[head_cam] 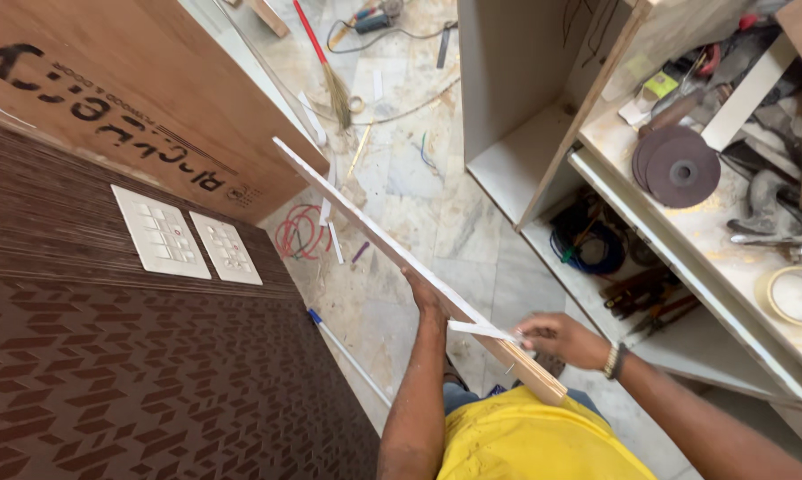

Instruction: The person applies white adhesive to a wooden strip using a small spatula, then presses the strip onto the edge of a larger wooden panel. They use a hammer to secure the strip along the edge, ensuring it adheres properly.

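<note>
The left hand (425, 293) grips the long board (401, 253) from beneath, propping it steady toward eleven o'clock. The right hand (556, 338) pinches a white strip (481, 330) against its edge.

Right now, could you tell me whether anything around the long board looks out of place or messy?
Yes: a broom, red wire coil and offcuts lie scattered on the marble floor beyond the long board.

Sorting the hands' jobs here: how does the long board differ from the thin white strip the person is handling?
The long board is thick and runs far out over the floor, steadied from beneath by the left hand. The thin white strip is short and flat, pinched in the grip of the right hand. The board shows a raw wood end; the strip looks plain white. Both are pale and meet near the board's near end.
</note>
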